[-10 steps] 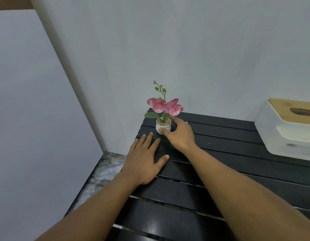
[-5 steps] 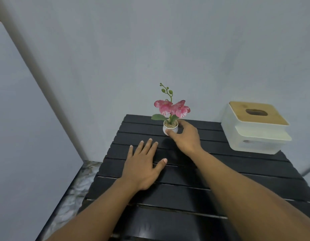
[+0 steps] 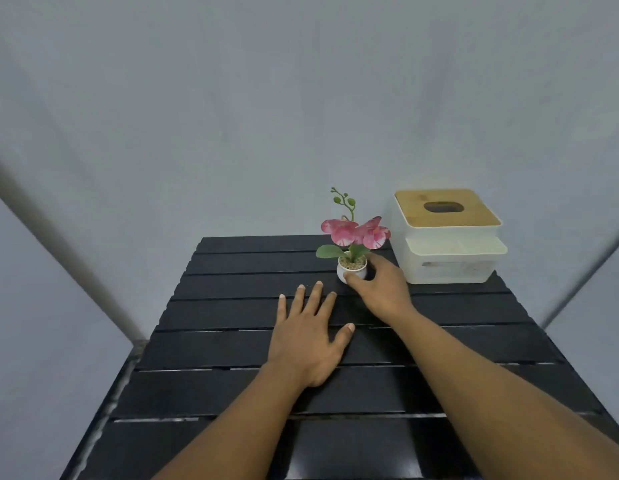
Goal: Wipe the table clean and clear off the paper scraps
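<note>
A black slatted table (image 3: 232,341) fills the lower half of the view. A small white pot with a pink orchid (image 3: 351,266) stands near its far edge. My right hand (image 3: 381,289) is wrapped around the pot from the right, thumb on its front. My left hand (image 3: 308,334) lies flat on the slats, palm down with fingers spread, just left of and nearer than the pot. No cloth or paper scraps show in this view.
A white tissue box with a wooden lid (image 3: 446,237) stands at the table's far right corner, close beside the pot. Grey walls (image 3: 266,116) rise behind and on both sides. A strip of marbled floor (image 3: 128,362) shows past the left edge.
The pot, held by my right hand, has slid right along the far slats toward the tissue box. The view has swung right, and my left hand stays flat on the table.
</note>
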Demonstrator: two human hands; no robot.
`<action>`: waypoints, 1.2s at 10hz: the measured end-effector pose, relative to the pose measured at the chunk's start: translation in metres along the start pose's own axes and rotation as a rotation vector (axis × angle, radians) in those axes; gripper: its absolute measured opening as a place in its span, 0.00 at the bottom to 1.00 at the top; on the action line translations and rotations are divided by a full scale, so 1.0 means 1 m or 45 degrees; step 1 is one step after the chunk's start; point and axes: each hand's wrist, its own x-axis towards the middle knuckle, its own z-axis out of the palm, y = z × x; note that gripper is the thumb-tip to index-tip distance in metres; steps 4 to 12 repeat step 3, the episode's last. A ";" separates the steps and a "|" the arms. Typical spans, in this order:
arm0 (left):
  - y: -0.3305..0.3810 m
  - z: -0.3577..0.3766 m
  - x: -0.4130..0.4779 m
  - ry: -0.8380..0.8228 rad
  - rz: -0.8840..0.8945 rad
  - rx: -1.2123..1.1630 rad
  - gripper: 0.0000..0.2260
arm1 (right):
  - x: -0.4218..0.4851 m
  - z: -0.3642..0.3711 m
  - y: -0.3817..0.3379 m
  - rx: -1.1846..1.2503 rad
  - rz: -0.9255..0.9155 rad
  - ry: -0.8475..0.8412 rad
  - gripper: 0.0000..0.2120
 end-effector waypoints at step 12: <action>0.002 -0.004 -0.002 0.005 0.000 -0.069 0.29 | -0.011 -0.001 -0.003 -0.196 -0.014 -0.027 0.23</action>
